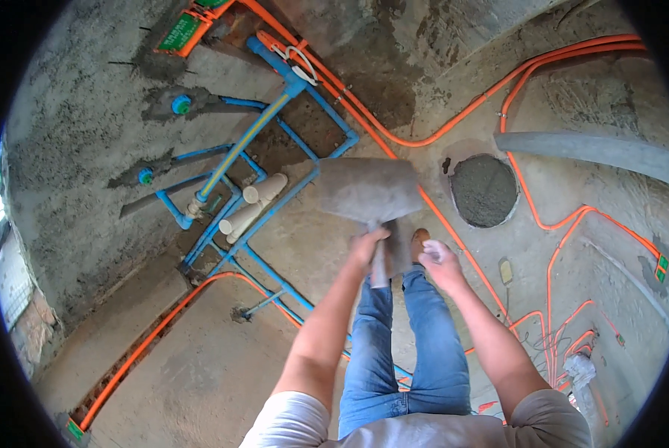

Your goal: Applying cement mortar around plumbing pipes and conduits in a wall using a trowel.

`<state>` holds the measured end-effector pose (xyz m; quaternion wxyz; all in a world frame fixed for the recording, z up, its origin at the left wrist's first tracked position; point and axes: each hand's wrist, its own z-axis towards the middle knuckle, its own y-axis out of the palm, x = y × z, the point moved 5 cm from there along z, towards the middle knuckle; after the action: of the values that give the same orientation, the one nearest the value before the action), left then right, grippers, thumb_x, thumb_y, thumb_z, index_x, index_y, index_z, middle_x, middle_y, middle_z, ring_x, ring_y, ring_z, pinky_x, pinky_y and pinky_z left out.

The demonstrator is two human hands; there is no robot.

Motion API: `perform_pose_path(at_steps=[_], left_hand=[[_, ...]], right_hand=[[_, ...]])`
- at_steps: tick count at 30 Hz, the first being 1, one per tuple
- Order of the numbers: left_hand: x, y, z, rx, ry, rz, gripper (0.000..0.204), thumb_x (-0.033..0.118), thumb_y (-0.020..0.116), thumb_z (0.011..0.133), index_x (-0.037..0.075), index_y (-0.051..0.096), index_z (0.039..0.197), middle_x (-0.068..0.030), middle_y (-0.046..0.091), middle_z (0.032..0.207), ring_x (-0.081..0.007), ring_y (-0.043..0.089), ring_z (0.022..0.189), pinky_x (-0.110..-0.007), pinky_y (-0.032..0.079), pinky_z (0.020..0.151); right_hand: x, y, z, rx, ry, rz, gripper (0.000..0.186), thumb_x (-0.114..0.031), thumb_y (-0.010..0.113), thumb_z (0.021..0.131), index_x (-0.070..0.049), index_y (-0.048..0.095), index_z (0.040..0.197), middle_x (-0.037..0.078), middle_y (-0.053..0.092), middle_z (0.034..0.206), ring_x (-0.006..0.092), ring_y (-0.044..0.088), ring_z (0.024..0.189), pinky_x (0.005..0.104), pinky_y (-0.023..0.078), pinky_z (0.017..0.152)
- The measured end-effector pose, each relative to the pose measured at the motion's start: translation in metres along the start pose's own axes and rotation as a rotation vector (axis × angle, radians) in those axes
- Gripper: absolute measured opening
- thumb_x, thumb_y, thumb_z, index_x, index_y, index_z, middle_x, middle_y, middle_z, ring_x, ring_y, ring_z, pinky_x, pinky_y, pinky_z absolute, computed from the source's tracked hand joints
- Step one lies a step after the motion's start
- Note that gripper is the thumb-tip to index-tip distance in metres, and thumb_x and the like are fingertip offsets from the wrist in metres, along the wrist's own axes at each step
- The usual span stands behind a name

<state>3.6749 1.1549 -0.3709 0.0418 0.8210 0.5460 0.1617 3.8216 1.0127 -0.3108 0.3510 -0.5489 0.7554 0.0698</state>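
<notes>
My left hand (367, 248) is closed around the handle of a wide, grey flat-bladed tool (370, 188), held out in front of me. The blade is blurred and its exact kind cannot be made out. A darker grey flat piece (399, 252) shows just right of the handle; whether it belongs to the same tool is unclear. My right hand (440, 263) hovers beside it with curled fingers and pale, dusty-looking fingertips. Anything inside those fingers is hidden. Ahead on the right, a round container (519, 196) holds wet grey mortar (484, 191).
Blue pipes (263, 215) and white pipe pieces (239, 221) lie to the left. Orange conduits (457, 237) cross the floor and climb the walls. A long grey strip (595, 148) juts in from the right. A brown shoe (420, 240) shows below my hands.
</notes>
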Motion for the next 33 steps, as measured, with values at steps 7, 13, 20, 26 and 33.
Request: perform_pose_path(at_steps=[7,13,20,26,33], left_hand=[[0.062,0.053,0.046,-0.232,-0.022,-0.329,0.038,0.029,0.061,0.081,0.008,0.055,0.112,-0.0078,0.057,0.09,-0.0216,0.056,0.081,-0.038,0.049,0.075],[0.109,0.007,0.15,-0.244,0.102,-0.208,0.049,0.024,0.053,0.083,0.004,0.052,0.127,-0.0104,0.061,0.107,-0.021,0.058,0.096,-0.033,0.045,0.089],[0.156,-0.001,0.236,-0.064,0.368,0.414,0.033,0.021,0.059,0.083,0.001,0.062,0.11,-0.0094,0.06,0.101,-0.0167,0.056,0.091,-0.031,0.044,0.084],[0.191,0.01,0.273,0.074,0.651,0.708,0.035,0.037,0.065,0.082,0.006,0.065,0.099,-0.0208,0.057,0.107,-0.035,0.057,0.094,-0.04,0.046,0.085],[0.203,0.0,0.303,0.01,0.937,1.124,0.039,0.016,0.062,0.082,0.01,0.054,0.12,-0.0224,0.059,0.108,-0.0389,0.058,0.1,-0.043,0.047,0.086]], right_hand=[[-0.055,0.046,0.096,-0.149,0.196,0.477,0.047,-0.026,0.061,0.088,-0.005,0.05,0.128,0.011,0.06,0.112,0.0184,0.058,0.103,0.0325,0.047,0.087],[-0.095,0.086,0.204,-0.304,0.109,0.6,0.047,-0.016,0.069,0.078,-0.001,0.051,0.119,0.005,0.059,0.102,0.0117,0.057,0.093,0.0266,0.046,0.081],[-0.061,0.098,0.302,-0.219,0.063,0.683,0.045,-0.004,0.065,0.073,-0.002,0.048,0.115,0.006,0.058,0.097,0.015,0.059,0.084,0.03,0.05,0.07],[-0.03,0.056,0.329,0.146,0.062,0.901,0.043,-0.01,0.063,0.074,-0.003,0.047,0.114,0.007,0.058,0.087,0.0175,0.058,0.067,0.0301,0.05,0.058],[0.03,-0.018,0.318,0.609,-0.053,0.86,0.036,-0.016,0.062,0.078,-0.004,0.046,0.107,0.006,0.054,0.08,0.0151,0.056,0.059,0.0299,0.048,0.051]])
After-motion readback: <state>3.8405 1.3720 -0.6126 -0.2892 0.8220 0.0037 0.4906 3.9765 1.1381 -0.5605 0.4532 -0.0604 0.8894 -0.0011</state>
